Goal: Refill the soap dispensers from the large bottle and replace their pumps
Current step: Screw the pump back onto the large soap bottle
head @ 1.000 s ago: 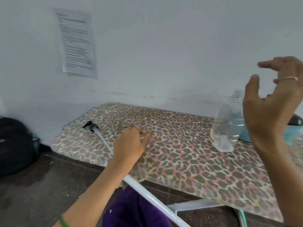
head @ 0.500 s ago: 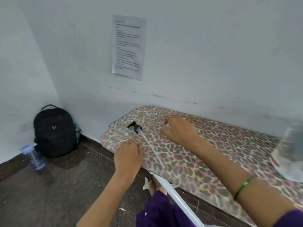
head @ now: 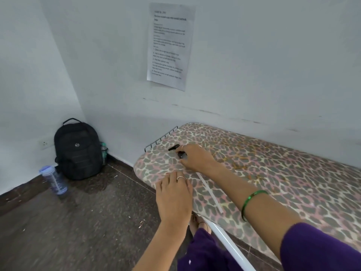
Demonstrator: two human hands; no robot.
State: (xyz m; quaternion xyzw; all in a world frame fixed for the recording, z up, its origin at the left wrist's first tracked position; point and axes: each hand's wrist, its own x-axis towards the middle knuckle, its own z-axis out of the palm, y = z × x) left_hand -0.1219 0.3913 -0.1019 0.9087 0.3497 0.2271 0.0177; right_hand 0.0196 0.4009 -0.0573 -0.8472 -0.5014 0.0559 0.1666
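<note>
Fingers (head: 182,148) of the right hand (head: 195,158) are curled down over the black head of the pump (head: 176,150), gripping it against the leopard-print board (head: 283,173); the nozzle protrudes past the knuckles toward the wire rack end. The pump's clear dip tube (head: 210,191) trails back across the cover toward the near edge. The left hand (head: 173,194) rests flat at the board's near rim, fingers straight and close together (holding nothing). Beyond, on the floor: black backpack (head: 78,151), water bottle (head: 53,179). Printed sheet (head: 170,45) on wall.
</note>
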